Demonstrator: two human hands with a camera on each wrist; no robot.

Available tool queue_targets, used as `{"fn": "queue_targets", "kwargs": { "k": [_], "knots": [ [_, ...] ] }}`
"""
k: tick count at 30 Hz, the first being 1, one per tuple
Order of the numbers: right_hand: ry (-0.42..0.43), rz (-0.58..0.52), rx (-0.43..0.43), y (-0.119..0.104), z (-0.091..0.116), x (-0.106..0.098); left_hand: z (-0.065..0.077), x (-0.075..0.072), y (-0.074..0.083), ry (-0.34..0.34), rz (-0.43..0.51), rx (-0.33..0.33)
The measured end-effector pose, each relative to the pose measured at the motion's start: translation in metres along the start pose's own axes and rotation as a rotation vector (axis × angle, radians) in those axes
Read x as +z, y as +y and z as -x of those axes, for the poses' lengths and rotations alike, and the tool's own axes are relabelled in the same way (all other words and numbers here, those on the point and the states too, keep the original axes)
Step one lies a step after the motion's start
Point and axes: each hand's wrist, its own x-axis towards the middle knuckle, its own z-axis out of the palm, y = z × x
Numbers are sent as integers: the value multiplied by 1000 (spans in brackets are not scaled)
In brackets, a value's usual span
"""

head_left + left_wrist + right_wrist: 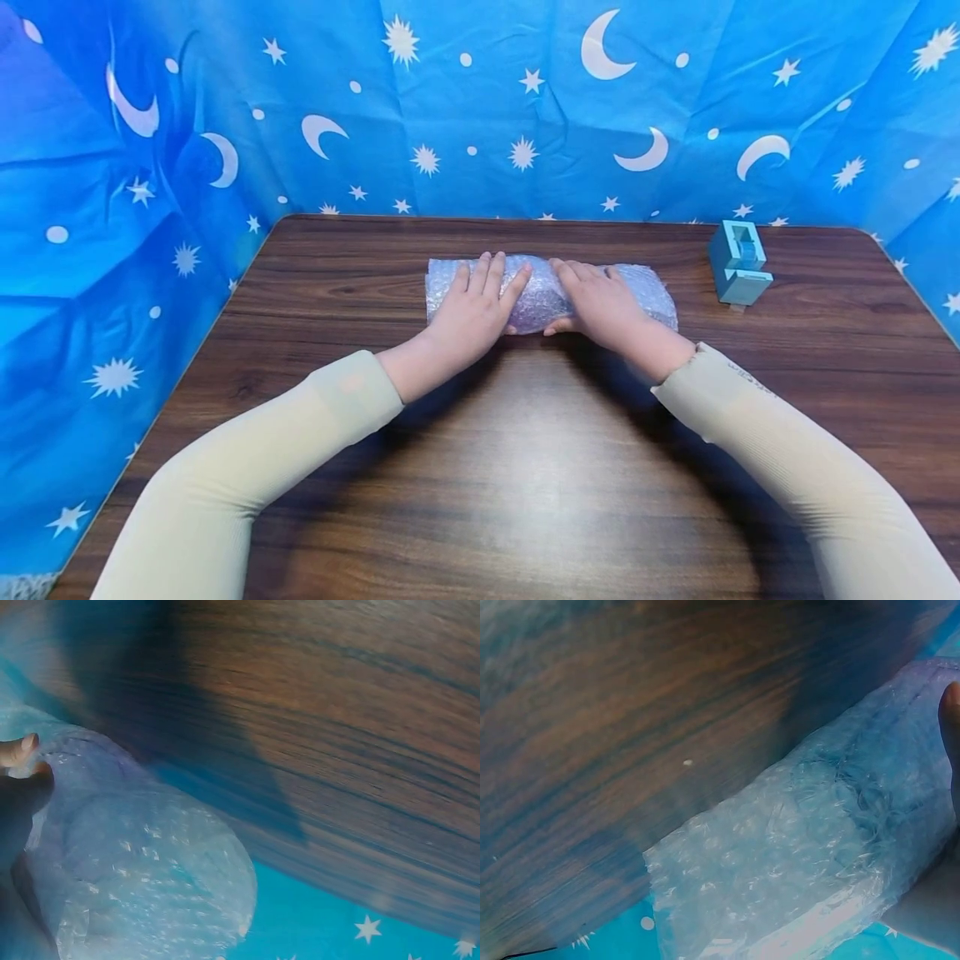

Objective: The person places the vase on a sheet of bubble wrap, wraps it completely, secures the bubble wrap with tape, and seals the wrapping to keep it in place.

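A roll of clear bubble wrap (536,308) lies crosswise on the table, its ends loose and crinkled. Something inside makes its middle bulge, though the layers hide what it is. My left hand (476,312) holds the left half, fingers spread over the top and thumb low on the near side. My right hand (603,304) grips right of the middle, fingers over the top and thumb at the near edge. Close up in the left wrist view, the wrap's rounded end (165,877) shows. In the right wrist view, the other end of the bubble wrap (757,862) looks flatter.
A teal tape dispenser (738,262) stands at the back right of the dark wooden table (525,467). Behind the table and along its sides hangs a blue cloth (480,108) with white moons and stars.
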Motion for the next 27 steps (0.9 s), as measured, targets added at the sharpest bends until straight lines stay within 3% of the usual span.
{"fn": "queue_targets", "kwargs": {
  "k": [6,15,27],
  "knots": [
    [-6,-21,-12,4,-2,0,-3,-2,2,51,-17,1],
    [-39,-38,-19,7,-4,-3,-5,-8,12,48,-33,-50],
    [-8,-8,70,1,4,-1,-8,-12,23,128,-130,-119]
  ]
}}
